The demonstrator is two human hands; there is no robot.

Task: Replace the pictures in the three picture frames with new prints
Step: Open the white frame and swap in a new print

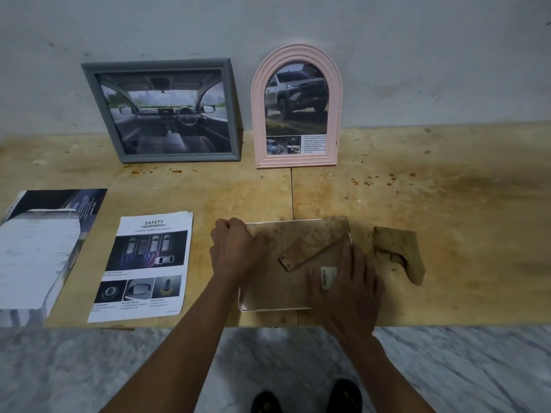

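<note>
Floor: grey marbled floor at the bottom of the view, with 2 dark shoes near the lower edge.
Worktop: stained plywood worktop carrying everything else, its front edge nearest the person.
Face-down frame: white-rimmed picture frame lying face down near the front edge, its brown backing board upward, with a brown folding stand flap lying slanted across the back.
Left hand: the left hand sits at the frame's far-left corner, fingers curled over the rim there; whether they actually grip it I cannot tell.
Right hand: the right hand lies flat with fingers spread on the backing board near the frame's right side, partly covering a small white barcode label.
Hands apart: the 2 hands are apart, 1 at each end of the frame.
Loose piece: brown stained cardboard stand piece lying just right of the frame, apart from it.
Safety print: white print headed SAFETY with car pictures flat on the worktop, left of the left hand.
Stack: dark and white brochure sheets at the far left, overhanging the front edge.
Grey frame: grey rectangular frame holding a car-interior picture, leaning on the wall at the back.
Pink frame: pink arched frame holding a pickup-truck picture, upright against the wall, right of the grey frame.
</note>
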